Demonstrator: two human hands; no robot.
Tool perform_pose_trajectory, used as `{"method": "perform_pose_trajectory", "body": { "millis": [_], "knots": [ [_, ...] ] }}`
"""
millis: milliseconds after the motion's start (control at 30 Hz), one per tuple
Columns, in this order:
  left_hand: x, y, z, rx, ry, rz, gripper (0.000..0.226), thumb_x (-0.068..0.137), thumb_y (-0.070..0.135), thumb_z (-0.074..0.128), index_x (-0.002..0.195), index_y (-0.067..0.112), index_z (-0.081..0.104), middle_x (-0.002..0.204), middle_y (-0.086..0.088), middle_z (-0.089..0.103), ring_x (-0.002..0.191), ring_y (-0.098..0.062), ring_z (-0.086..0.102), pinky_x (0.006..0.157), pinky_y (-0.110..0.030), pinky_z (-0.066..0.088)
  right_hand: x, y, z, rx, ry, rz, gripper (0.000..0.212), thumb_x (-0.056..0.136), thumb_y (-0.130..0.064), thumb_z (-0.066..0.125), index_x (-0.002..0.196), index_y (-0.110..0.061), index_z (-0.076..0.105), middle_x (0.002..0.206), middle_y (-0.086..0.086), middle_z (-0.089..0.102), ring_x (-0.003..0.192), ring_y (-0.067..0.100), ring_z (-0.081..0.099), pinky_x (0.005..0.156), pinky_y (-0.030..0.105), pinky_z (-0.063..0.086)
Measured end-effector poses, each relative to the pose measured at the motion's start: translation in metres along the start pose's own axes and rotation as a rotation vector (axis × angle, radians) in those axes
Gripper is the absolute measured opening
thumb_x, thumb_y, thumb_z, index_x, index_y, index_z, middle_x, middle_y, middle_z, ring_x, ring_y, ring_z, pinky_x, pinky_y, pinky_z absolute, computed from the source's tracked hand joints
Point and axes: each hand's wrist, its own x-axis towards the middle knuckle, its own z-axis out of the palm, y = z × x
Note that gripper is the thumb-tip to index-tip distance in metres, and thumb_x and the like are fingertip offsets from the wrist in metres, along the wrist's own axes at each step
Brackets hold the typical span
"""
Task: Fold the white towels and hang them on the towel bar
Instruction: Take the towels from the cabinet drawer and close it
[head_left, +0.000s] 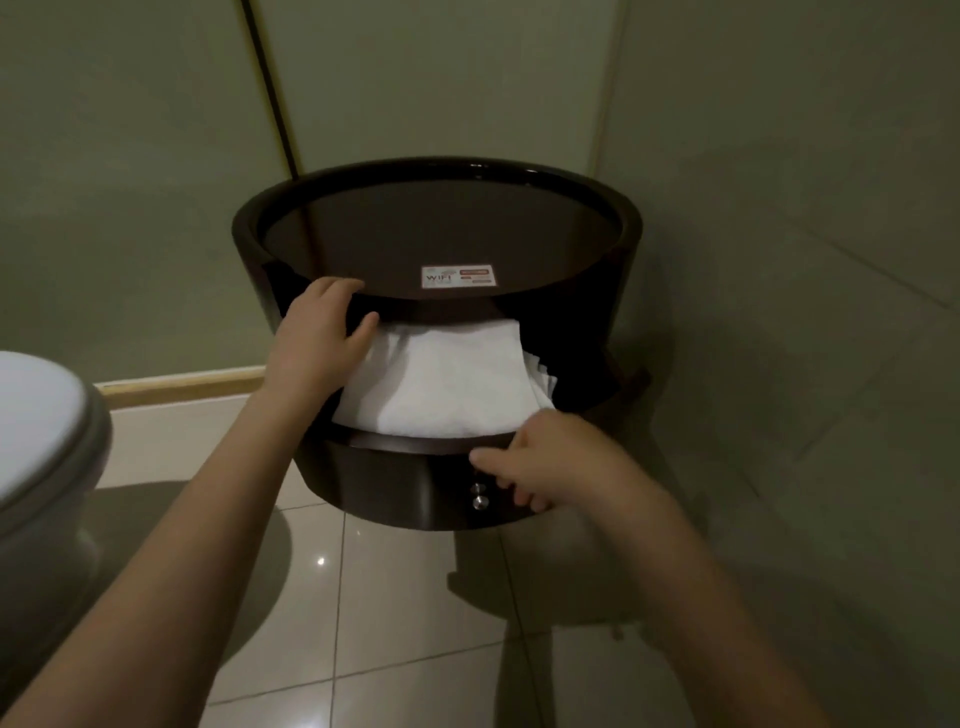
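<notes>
A stack of folded white towels (447, 379) lies in the open shelf of a round dark wooden side table (363, 483), its front edge hanging over the shelf's rim. My left hand (317, 338) is at the stack's upper left corner. Its thumb lies on the top towel and its fingers reach into the dark gap under the table top. My right hand (545, 457) is at the stack's lower right corner, touching the towel's edge. Its fingers hang loosely curled in front of the shelf rim, holding nothing that I can see. No towel bar is in view.
A WiFi sticker (458, 276) sits on the table top. Two metal knobs (479, 495) show on the table's lower front. A white toilet (47, 441) stands at the left. Glossy floor tiles (395, 597) lie below, and grey-green walls enclose the corner.
</notes>
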Motion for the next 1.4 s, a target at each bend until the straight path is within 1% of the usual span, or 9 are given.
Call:
{"method": "perform_pose_trajectory", "body": {
  "millis": [67, 167, 267, 433, 667, 833, 967, 1100, 1400],
  "knots": [
    [-0.006, -0.003, -0.004, -0.07, 0.105, -0.123, 0.02, 0.089, 0.028, 0.055, 0.094, 0.011, 0.063, 0.089, -0.005, 0.062, 0.086, -0.025, 0.057, 0.064, -0.032, 0.041, 0.01, -0.007, -0.031, 0.167, 0.068, -0.001, 0.04, 0.085, -0.05, 0.06, 0.07, -0.015, 0.071, 0.061, 0.001, 0.07, 0.057, 0.014, 0.066, 0.063, 0.029, 0.055],
    [-0.003, -0.005, -0.006, -0.077, -0.238, -0.372, 0.034, 0.09, 0.037, 0.054, 0.069, 0.01, 0.056, 0.065, -0.004, 0.054, 0.07, -0.028, 0.057, 0.058, -0.032, 0.038, 0.048, -0.012, -0.061, 0.352, 0.205, 0.065, 0.037, 0.085, -0.045, 0.064, 0.091, -0.009, 0.072, 0.081, 0.008, 0.073, 0.074, 0.019, 0.067, 0.08, 0.038, 0.057],
    [0.006, -0.002, 0.002, -0.095, -0.521, -0.437, 0.041, 0.09, 0.043, 0.054, 0.087, 0.003, 0.064, 0.083, -0.014, 0.06, 0.081, -0.03, 0.059, 0.066, -0.033, 0.042, 0.08, -0.014, -0.058, 0.422, 0.095, 0.221, 0.072, 0.078, -0.041, 0.074, 0.135, -0.006, 0.047, 0.135, 0.015, 0.051, 0.119, 0.034, 0.052, 0.094, 0.043, 0.046],
    [0.012, 0.004, 0.028, -0.243, -0.709, -0.564, 0.054, 0.09, 0.039, 0.056, 0.131, 0.005, 0.05, 0.134, -0.015, 0.053, 0.118, -0.033, 0.051, 0.102, -0.042, 0.04, 0.106, -0.008, -0.039, 0.484, -0.056, 0.282, 0.076, 0.081, -0.036, 0.073, 0.142, -0.007, 0.037, 0.147, 0.014, 0.037, 0.132, 0.033, 0.038, 0.093, 0.038, 0.035],
    [0.003, -0.012, 0.05, -0.606, -0.834, -0.889, 0.067, 0.084, 0.055, 0.055, 0.136, 0.013, 0.046, 0.132, -0.012, 0.053, 0.117, -0.03, 0.052, 0.106, -0.042, 0.039, 0.116, 0.008, -0.028, 0.615, -0.15, 0.218, 0.061, 0.083, -0.038, 0.069, 0.135, -0.019, 0.044, 0.11, 0.003, 0.055, 0.081, 0.016, 0.05, 0.078, 0.033, 0.042],
    [0.01, -0.015, 0.046, -0.715, -0.995, -0.97, 0.076, 0.08, 0.057, 0.057, 0.136, 0.009, 0.038, 0.13, -0.011, 0.049, 0.112, -0.029, 0.052, 0.081, -0.035, 0.044, 0.117, 0.012, -0.028, 0.664, -0.178, 0.222, 0.041, 0.083, -0.035, 0.07, 0.115, -0.024, 0.047, 0.092, -0.002, 0.054, 0.085, 0.018, 0.053, 0.079, 0.033, 0.044],
    [0.012, -0.012, 0.041, -0.762, -1.046, -0.991, 0.088, 0.078, 0.056, 0.059, 0.144, 0.009, 0.025, 0.135, -0.013, 0.042, 0.112, -0.031, 0.05, 0.09, -0.039, 0.041, 0.12, 0.015, -0.029, 0.712, -0.214, 0.21, 0.038, 0.081, -0.031, 0.073, 0.109, -0.023, 0.05, 0.101, 0.002, 0.058, 0.098, 0.023, 0.055, 0.09, 0.038, 0.044],
    [0.01, -0.006, 0.031, -0.831, -1.037, -0.957, 0.113, 0.057, 0.054, 0.078, 0.147, 0.015, 0.022, 0.149, -0.013, 0.031, 0.129, -0.036, 0.038, 0.109, -0.046, 0.033, 0.12, 0.016, -0.034, 0.752, -0.245, 0.209, 0.026, 0.076, -0.025, 0.077, 0.095, -0.025, 0.059, 0.1, 0.003, 0.065, 0.093, 0.024, 0.06, 0.072, 0.036, 0.048],
    [0.007, 0.0, 0.008, -0.931, -0.795, -0.928, 0.095, 0.041, 0.056, 0.085, 0.121, 0.011, 0.059, 0.116, -0.018, 0.063, 0.108, -0.033, 0.057, 0.098, -0.043, 0.045, 0.118, 0.021, -0.045, 0.941, -0.249, 0.21, 0.034, 0.056, -0.037, 0.083, 0.081, -0.022, 0.066, 0.067, 0.007, 0.074, 0.06, 0.026, 0.071, 0.047, 0.028, 0.053]
  ]
}}
